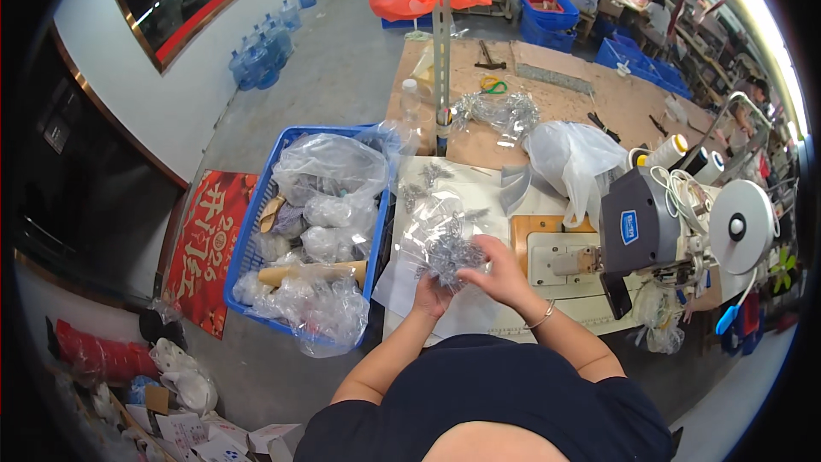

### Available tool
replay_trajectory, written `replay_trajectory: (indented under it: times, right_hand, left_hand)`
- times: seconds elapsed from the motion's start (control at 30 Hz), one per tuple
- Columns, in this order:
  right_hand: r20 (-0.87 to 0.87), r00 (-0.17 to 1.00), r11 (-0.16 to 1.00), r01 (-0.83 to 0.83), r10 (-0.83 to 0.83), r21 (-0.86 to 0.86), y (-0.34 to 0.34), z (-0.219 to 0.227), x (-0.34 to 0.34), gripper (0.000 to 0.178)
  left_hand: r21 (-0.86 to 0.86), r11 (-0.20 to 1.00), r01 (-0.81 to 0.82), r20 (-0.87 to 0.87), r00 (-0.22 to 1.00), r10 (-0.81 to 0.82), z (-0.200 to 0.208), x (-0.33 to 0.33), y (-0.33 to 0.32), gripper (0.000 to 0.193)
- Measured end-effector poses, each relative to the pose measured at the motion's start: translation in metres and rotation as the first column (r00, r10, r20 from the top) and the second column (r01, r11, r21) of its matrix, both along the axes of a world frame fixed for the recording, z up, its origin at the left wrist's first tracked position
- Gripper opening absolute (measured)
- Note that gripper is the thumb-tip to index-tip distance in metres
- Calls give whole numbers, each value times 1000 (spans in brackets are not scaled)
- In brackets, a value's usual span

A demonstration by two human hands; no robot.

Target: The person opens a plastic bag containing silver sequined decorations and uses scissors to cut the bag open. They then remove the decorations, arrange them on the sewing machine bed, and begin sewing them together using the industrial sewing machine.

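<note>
Over the near left part of the white work surface (496, 312), both hands hold a tangled bunch of thin silver-grey strands (453, 258). My left hand (434, 296) cups it from below, its fingers mostly hidden under the bunch. From the right side, my right hand (505, 275) grips it with thumb and fingers. What the strands are made of is too fine to make out. A clear plastic bag (438, 210) lies just beyond the bunch. Farther back are more loose grey strands (430, 174).
A sewing machine (637, 218) stands close on the right, with thread cones (667, 152) behind. At left is a blue basket (383, 231) of bagged goods. Beyond sit a white plastic bag (575, 158), a silvery bundle (505, 115), a metal post (442, 60) and a hammer (489, 58).
</note>
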State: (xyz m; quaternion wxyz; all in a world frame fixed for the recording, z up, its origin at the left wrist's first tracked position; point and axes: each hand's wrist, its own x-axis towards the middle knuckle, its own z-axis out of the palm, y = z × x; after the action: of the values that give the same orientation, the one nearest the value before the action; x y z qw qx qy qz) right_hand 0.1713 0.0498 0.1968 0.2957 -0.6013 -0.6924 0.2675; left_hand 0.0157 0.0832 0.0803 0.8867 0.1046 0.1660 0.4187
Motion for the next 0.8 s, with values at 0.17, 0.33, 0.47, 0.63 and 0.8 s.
replay_trajectory:
  times: [0.17,0.33,0.47,0.63,0.8]
  right_hand:
    - [266,961,990,33,-69,135,-10,-12,-18,84]
    - [247,960,988,105,-131,116,-7,-27,-25,83]
    - [617,782,976,-54,-89,209,-19,-18,-50,84]
    - [468,850,968,-244,241,-55,-35,7,-62,97]
    - [5,912,885,-396,410,-243,-4,35,-45,70]
  left_hand:
    - [51,998,27,-66,998,-23,2,-3,-12,56]
    - [24,998,52,226,973,-56,27,-17,-24,60]
    - [81,994,78,-113,991,-68,-12,-17,-20,63]
    - [79,994,72,-65,996,-67,-37,-44,-24,62]
    - [83,996,21,17,1000,-23,-16,-59,-20,65]
